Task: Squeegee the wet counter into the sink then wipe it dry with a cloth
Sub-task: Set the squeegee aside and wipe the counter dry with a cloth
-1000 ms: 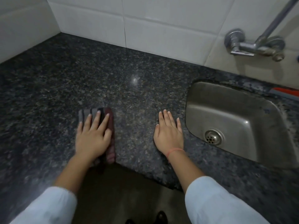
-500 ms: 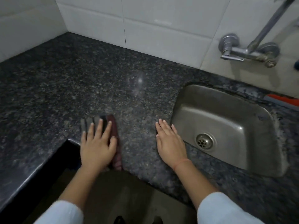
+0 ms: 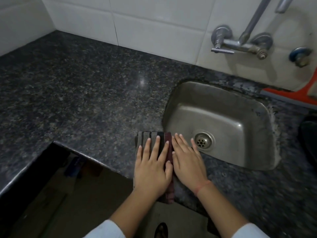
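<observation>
A folded striped cloth (image 3: pixel 151 135), grey with a maroon edge, lies on the dark speckled granite counter (image 3: pixel 82 93) right beside the left rim of the steel sink (image 3: pixel 228 121). My left hand (image 3: pixel 152 167) presses flat on the cloth with fingers spread. My right hand (image 3: pixel 187 158) lies flat beside it, touching the cloth's maroon edge, its fingertips over the sink's front-left rim. An orange squeegee (image 3: pixel 291 96) rests on the counter behind the sink at the far right.
A wall tap (image 3: pixel 240 43) with a long spout hangs on white tiles above the sink. The counter's front edge steps back at the left, with a dark opening (image 3: pixel 56 177) below. A dark object (image 3: pixel 308 134) sits at the right edge.
My left hand has slid the cloth to the right along the counter's front, from well left of the sink to its rim. The cloth now touches my right hand.
</observation>
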